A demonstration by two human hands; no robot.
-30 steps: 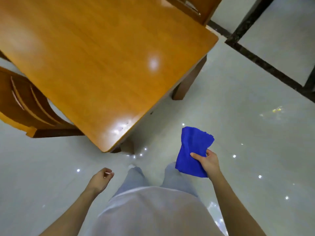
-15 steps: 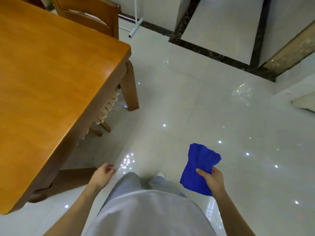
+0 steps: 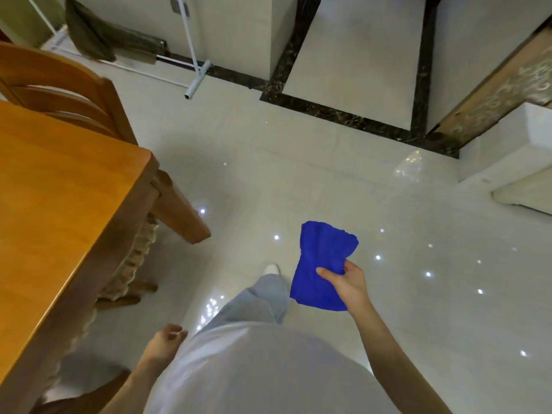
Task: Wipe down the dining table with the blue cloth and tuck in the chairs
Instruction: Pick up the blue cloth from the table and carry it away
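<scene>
A corner of the surface [image 3: 53, 204] is seen at left, a chair [image 3: 59, 82] against its far edge, with open floor [image 3: 298, 180] ahead and rightward. The right hand [image 3: 348, 283] is held out low, its grip pinched on the blue cloth [image 3: 322, 258]; the left hand [image 3: 162, 343] is hung by the hip, its grip loosely curled and empty. The cloth is held clear of the surface, its long axis pointed ahead.

We see a glossy pale tiled floor [image 3: 328, 189] (speckled with light reflections), crossed by dark marble border strips [image 3: 337, 110]. Near its far left edge stands a white rack foot [image 3: 197, 79], beside a drab hanging cloth [image 3: 89, 40]. A carved wooden frame [image 3: 495, 94] rises at the right edge.
</scene>
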